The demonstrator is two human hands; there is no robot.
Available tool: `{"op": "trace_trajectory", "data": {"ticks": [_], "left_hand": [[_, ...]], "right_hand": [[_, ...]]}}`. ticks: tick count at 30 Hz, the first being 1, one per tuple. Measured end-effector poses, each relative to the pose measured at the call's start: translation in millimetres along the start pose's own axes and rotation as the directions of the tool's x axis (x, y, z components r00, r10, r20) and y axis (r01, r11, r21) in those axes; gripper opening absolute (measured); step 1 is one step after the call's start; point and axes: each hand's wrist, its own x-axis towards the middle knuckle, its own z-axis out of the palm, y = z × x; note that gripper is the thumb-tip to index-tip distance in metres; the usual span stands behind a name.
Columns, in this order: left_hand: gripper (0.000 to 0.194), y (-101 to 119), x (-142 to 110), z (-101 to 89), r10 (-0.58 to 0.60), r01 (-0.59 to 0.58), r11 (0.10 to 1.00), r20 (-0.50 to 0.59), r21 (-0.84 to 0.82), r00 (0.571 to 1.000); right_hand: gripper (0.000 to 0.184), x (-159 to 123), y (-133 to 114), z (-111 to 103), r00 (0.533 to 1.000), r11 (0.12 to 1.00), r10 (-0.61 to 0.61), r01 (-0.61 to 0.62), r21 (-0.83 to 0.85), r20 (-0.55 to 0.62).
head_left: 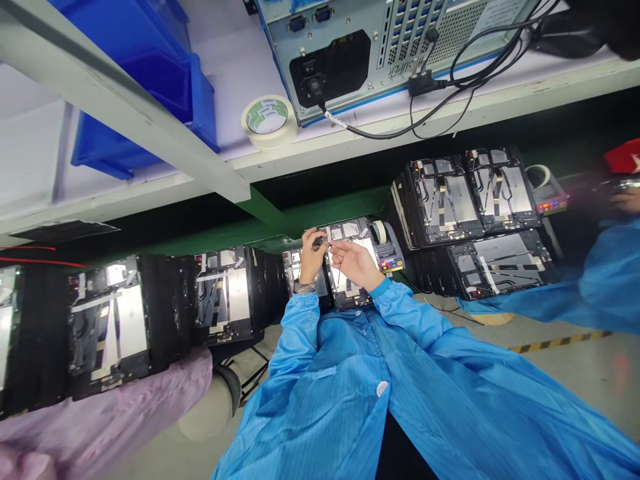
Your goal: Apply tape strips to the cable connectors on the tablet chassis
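Note:
My left hand (313, 257) is raised over an opened black electronic unit (347, 287), its fingers closed on a small dark object (320, 241) that is too small to identify. My right hand (353, 263) lies just to the right, with its fingers stretched toward that object and nothing visible in them. Metal plates and flat ribbon cables show inside the unit. Right beside it stands a tape dispenser (387, 247) holding a roll of tape.
Similar opened units (465, 200) stand to the right, and more (110, 327) line up to the left. Overhead are a computer case with cables (325, 60), a tape roll (267, 120) and blue bins (150, 80). A co-worker's blue sleeve (600, 287) is at right; a lilac sleeve (100, 413) is at lower left.

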Motion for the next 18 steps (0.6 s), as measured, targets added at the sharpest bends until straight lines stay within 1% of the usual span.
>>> {"op": "trace_trajectory", "data": {"ticks": [4,8,10,12,13,14,15,16,17,18], "left_hand": [[0.018,3,2,-4.9,0.020,-0.022,0.999,0.055,0.037,0.998],[0.017,5,2,-7.7,0.037,-0.042,0.997,0.076,0.061,0.996],[0.017,6,2,-8.2,0.038,-0.043,0.997,0.077,0.064,0.996],[0.017,6,3,-8.6,0.033,-0.038,0.997,0.078,0.064,0.996],[0.016,6,3,-8.8,0.032,-0.037,0.997,0.078,0.064,0.996],[0.016,5,4,-9.0,0.032,-0.037,0.997,0.082,0.064,0.996],[0.016,5,4,-9.2,0.035,-0.040,0.997,0.086,0.064,0.996],[0.016,4,5,-9.3,0.038,-0.044,0.997,0.090,0.064,0.995],[0.017,3,5,-9.4,0.043,-0.049,0.997,0.092,0.063,0.995],[0.017,3,5,-9.5,0.047,-0.053,0.997,0.095,0.062,0.994]], "right_hand": [[0.022,0,-1,2,1.000,1.000,0.001,-0.001,0.012,-0.009],[0.024,-2,-4,4,0.999,0.999,0.025,-0.024,0.048,-0.031],[0.025,-6,-3,2,0.998,0.999,0.044,-0.044,0.024,-0.038],[0.026,-11,0,-1,0.998,0.995,0.058,-0.061,-0.084,-0.034],[0.026,-14,1,-3,0.999,0.982,0.031,-0.036,-0.187,-0.032],[0.028,-17,1,-4,0.999,0.944,-0.034,0.024,-0.328,-0.023],[0.031,-18,0,-5,0.991,0.859,-0.131,0.116,-0.499,0.006],[0.035,-19,-3,-5,0.968,0.704,-0.242,0.222,-0.674,0.066],[0.038,-18,-7,-5,0.929,0.483,-0.334,0.314,-0.818,0.160],[0.040,-16,-13,-4,0.887,0.226,-0.375,0.368,-0.902,0.268]]}}
